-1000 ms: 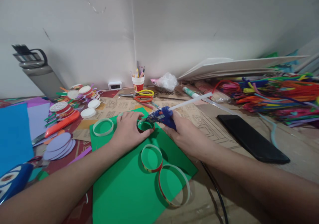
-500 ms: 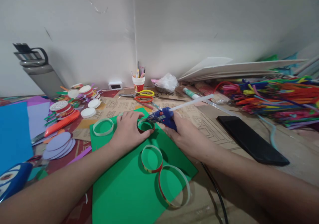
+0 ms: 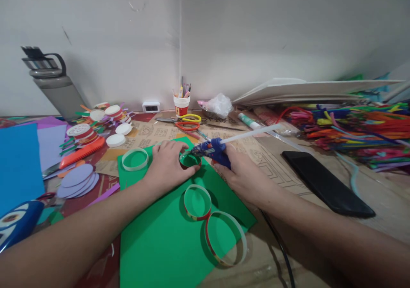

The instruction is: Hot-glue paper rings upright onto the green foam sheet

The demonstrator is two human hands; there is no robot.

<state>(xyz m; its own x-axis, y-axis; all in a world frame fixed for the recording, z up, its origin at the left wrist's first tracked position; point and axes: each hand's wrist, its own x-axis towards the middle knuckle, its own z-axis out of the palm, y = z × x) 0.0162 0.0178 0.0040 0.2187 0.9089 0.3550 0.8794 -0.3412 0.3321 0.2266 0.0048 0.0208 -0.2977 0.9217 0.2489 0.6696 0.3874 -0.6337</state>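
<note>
My right hand [image 3: 240, 170] is closed round a blue hot glue gun [image 3: 216, 150], from whose back a long translucent glue stick [image 3: 253, 133] sticks out. The gun's nozzle points down at the inside edge of a small paper ring [image 3: 189, 162]. My left hand [image 3: 168, 164] grips that ring between thumb and fingers, against a green sheet [image 3: 153, 241]. Also on the sheet are a ring [image 3: 135, 160] to the left, a second ring [image 3: 197, 202] nearer me, and a larger ring [image 3: 226, 239] that overhangs the sheet's right edge.
Scissors [image 3: 188, 122], a pen cup [image 3: 182, 105] and a small white clock [image 3: 151, 107] stand behind. To the right lie a black phone [image 3: 326, 183] and pipe cleaners [image 3: 368, 130]. On the left are purple discs [image 3: 77, 181], an orange cutter [image 3: 81, 152] and a grey bottle [image 3: 57, 91].
The whole view has shifted slightly, so things sit a little further right. The glue gun's nozzle stays at the ring, and both hands keep their holds.
</note>
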